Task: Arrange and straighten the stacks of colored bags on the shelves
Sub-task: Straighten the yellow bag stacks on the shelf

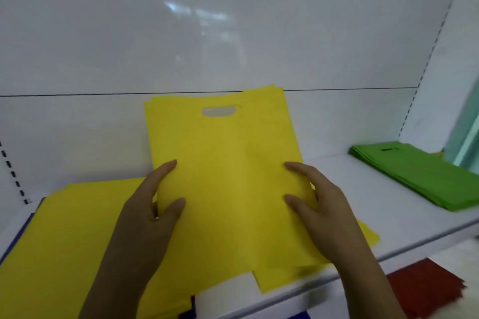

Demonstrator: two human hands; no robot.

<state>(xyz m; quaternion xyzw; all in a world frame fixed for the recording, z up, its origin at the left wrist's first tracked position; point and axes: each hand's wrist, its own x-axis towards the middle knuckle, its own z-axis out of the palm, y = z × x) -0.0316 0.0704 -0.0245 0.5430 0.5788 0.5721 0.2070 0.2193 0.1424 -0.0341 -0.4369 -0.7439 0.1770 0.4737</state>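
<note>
I see a yellow bag stack (228,176) mid-frame on the white shelf (363,189), my left hand (153,204) gripping its left edge, my right hand (318,204) its right edge. A green bag stack (420,176) lies at right, well apart.

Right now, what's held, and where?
Yellow bags: left hand and right hand grip the stack's side edges, about mid-height.

No text, label, brand, number or sign can be read on the bags, the shelf or the wall panels.
</note>
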